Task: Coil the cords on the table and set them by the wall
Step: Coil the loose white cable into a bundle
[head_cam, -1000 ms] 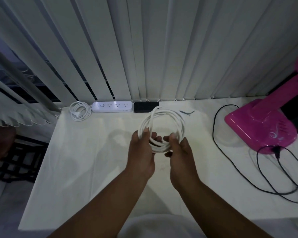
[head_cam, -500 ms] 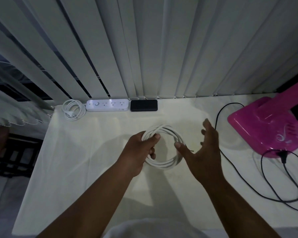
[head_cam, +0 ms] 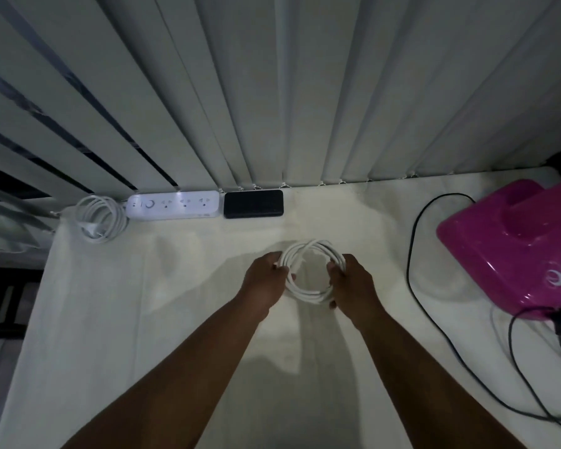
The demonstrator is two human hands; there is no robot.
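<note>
A white cord wound into a round coil (head_cam: 308, 288) sits low over the middle of the white table (head_cam: 143, 303). My left hand (head_cam: 264, 280) grips the coil's left side and my right hand (head_cam: 353, 283) grips its right side. Another white coiled cord (head_cam: 99, 218) lies at the back left by the blinds, joined to a white power strip (head_cam: 172, 205). A long black cord (head_cam: 415, 254) lies loose and uncoiled on the right half of the table.
A black rectangular block (head_cam: 253, 204) lies beside the power strip at the back. A pink appliance (head_cam: 512, 251) stands at the right edge, with the black cord plugged into it. Vertical blinds (head_cam: 272, 92) hang along the back wall.
My right hand was open and off the coil half a second ago; it now grips the coil's right side. The coil has come down from upright to nearly flat.
</note>
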